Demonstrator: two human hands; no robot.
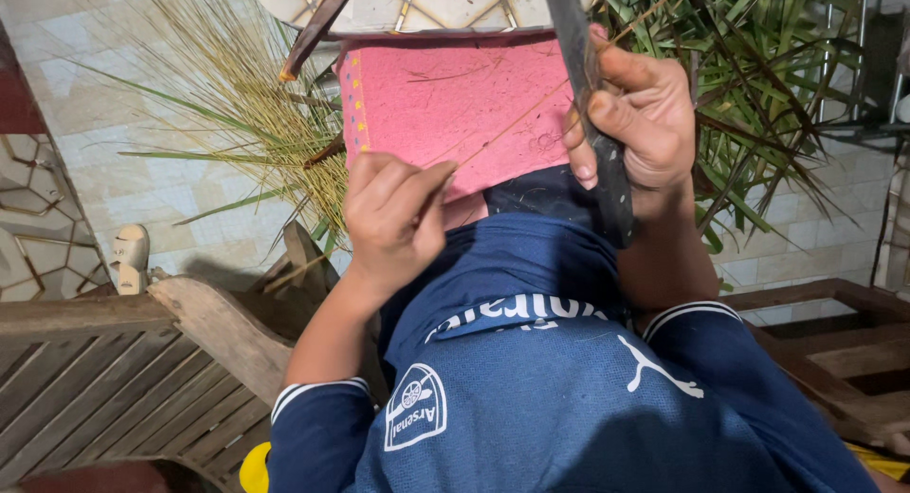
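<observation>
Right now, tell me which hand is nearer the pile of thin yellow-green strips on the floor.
Left. The left hand pinches a thin strip right beside the pile; the right hand grips the dark blade across the pink cloth, farther off.

Two hands, left hand [393, 213] and right hand [635, 123]. One dark knife [592, 104]. One thin leaf rib [512, 123]. One pink cloth [455, 100]. One wooden bench [123, 360]. Two heaps of green leaves [768, 76].

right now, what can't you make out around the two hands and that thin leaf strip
- Head view: the dark long blade in the right hand is cut off by the top edge.
- The left hand pinches the thin tan leaf strip; its fingers hide that end.
- The pink cloth hides the lap beneath.
</observation>
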